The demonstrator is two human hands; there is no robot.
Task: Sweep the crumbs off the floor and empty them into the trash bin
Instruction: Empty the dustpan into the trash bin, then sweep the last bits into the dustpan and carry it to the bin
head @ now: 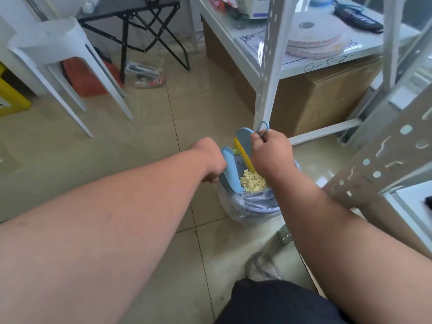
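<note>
My left hand [210, 160] grips the handle of a light blue dustpan [231, 171], tilted over the trash bin [261, 206]. Pale yellow crumbs [252, 181] lie in the pan's lower end, above the bin's opening. My right hand [271, 153] grips a small blue brush [244, 140] with yellow bristles [244, 154], its bristles inside the pan just above the crumbs. The brush's loop end sticks out above my fingers. The bin is grey-blue, lined with a clear plastic bag, and stands on the tiled floor beside a shelf post.
A white metal shelving unit [266, 73] stands right behind the bin, with cardboard boxes [322, 99] under it. Another perforated rack post [385, 148] crosses at right. A white plastic stool [60, 54] and a black folding table [145, 26] stand at back left.
</note>
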